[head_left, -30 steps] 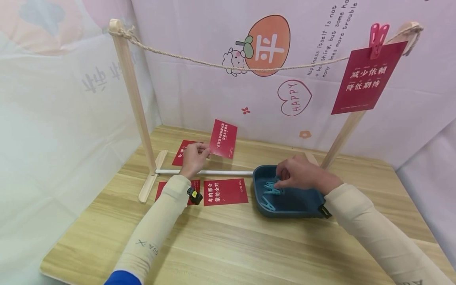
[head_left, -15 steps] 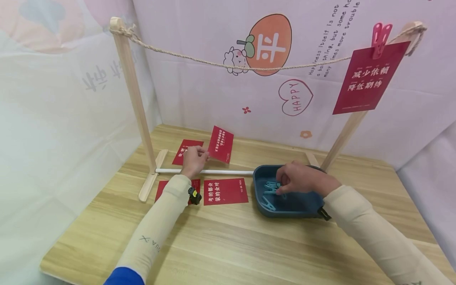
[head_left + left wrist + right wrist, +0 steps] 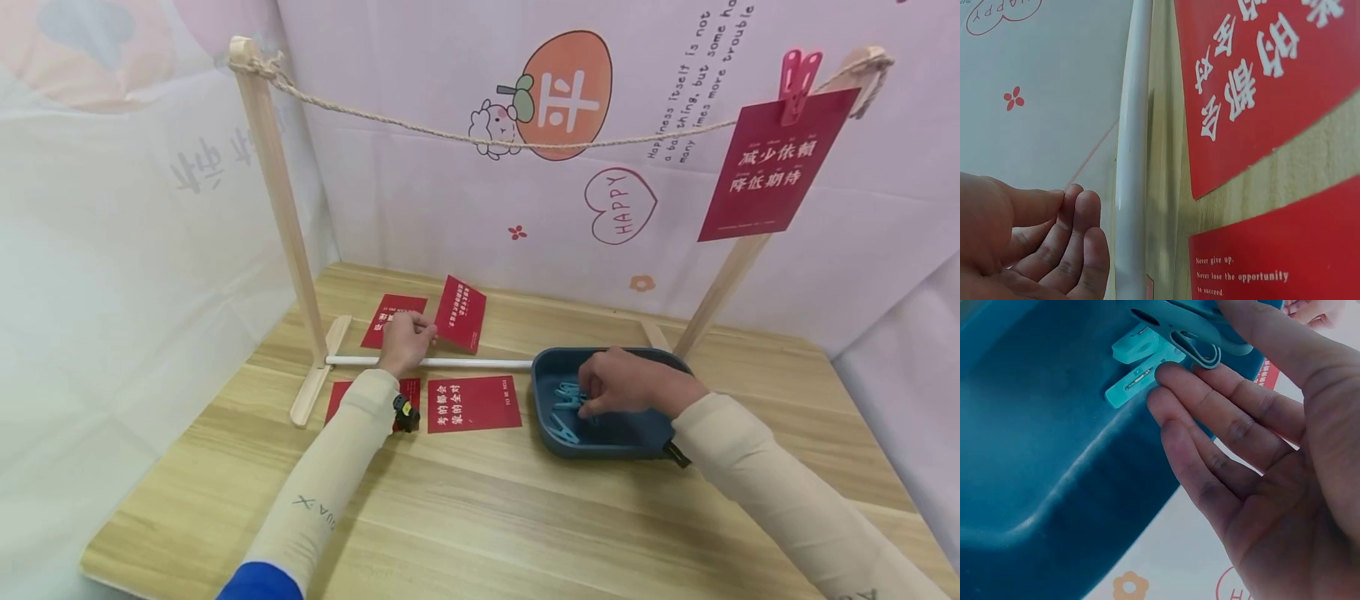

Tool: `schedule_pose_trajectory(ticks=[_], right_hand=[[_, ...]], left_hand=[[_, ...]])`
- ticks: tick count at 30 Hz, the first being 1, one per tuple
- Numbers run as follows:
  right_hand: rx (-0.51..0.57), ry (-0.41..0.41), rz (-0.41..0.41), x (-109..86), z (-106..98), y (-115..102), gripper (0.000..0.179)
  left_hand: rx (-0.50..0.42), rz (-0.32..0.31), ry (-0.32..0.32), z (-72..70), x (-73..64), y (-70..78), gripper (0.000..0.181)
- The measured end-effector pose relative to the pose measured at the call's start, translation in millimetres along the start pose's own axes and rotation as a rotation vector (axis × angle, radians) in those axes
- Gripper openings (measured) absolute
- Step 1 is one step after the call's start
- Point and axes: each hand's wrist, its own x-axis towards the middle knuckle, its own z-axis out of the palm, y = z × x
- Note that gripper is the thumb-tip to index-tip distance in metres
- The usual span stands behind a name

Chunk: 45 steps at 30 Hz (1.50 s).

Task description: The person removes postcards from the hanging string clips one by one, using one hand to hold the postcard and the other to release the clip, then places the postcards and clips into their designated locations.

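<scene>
My left hand [image 3: 407, 340] pinches a red card [image 3: 461, 313] with white lettering by its edge, tilted close over the back of the table. In the left wrist view that card shows only as a thin edge at the thumb and fingertips. My right hand [image 3: 626, 382] reaches down into a dark blue tray [image 3: 611, 451]. Between its thumb and fingers is a teal clothespin [image 3: 1194, 328], pinched, with other teal clothespins [image 3: 1132, 386] lying below it. Near the left hand lie more red cards, one behind [image 3: 386, 317] and one in front [image 3: 474, 404], with another partly under the wrist.
A rope [image 3: 420, 129] is strung between two wooden posts [image 3: 277, 200]. From its right end hangs a red card [image 3: 776, 171], held by a pink clothespin [image 3: 797, 87]. A white rod [image 3: 480, 363] runs low between the posts. Printed cloth [image 3: 450, 200] walls the back.
My left hand has lowered the card toward the table and tipped it. The right hand stays at the tray, shifting only slightly among the clothespins.
</scene>
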Motion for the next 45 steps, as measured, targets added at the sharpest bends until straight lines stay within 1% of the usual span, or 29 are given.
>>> schedule_pose_trajectory(ticks=[6,10,17,24,27,32,35,41,45], right_hand=[[-0.019,0.002,-0.005,1.9,3.2,-0.2,0.033],[-0.022,-0.015,0.008,3.7,5.3,0.7,0.032],[-0.033,-0.03,0.035,5.7,9.6,2.4,0.035],[-0.048,-0.049,0.06,4.5,10.0,1.5,0.039],[-0.047,-0.05,0.068,3.1,8.1,1.6,0.041],[-0.053,-0.034,0.059,1.3,4.5,3.5,0.045],[-0.056,-0.023,0.043,-0.1,2.1,3.9,0.046],[-0.046,0.024,0.038,-5.6,-4.6,5.0,0.048],[-0.04,0.061,0.009,-9.3,-8.3,3.9,0.047]], left_hand=[[0.012,-0.014,-0.015,0.0,2.4,-0.3,0.023],[0.04,-0.015,-0.026,-0.7,4.4,-1.6,0.023],[0.097,0.006,-0.021,-3.9,4.7,-1.6,0.022],[0.097,0.014,-0.024,-5.6,3.8,0.7,0.02],[0.106,0.024,-0.014,-6.3,2.6,1.4,0.02],[0.119,0.044,0.014,-6.6,0.5,1.7,0.019],[0.122,0.051,0.019,-6.7,0.1,2.1,0.018],[0.12,0.057,0.013,-6.2,0.3,7.0,0.017],[0.11,0.069,0.008,-5.6,-1.7,9.7,0.02]])
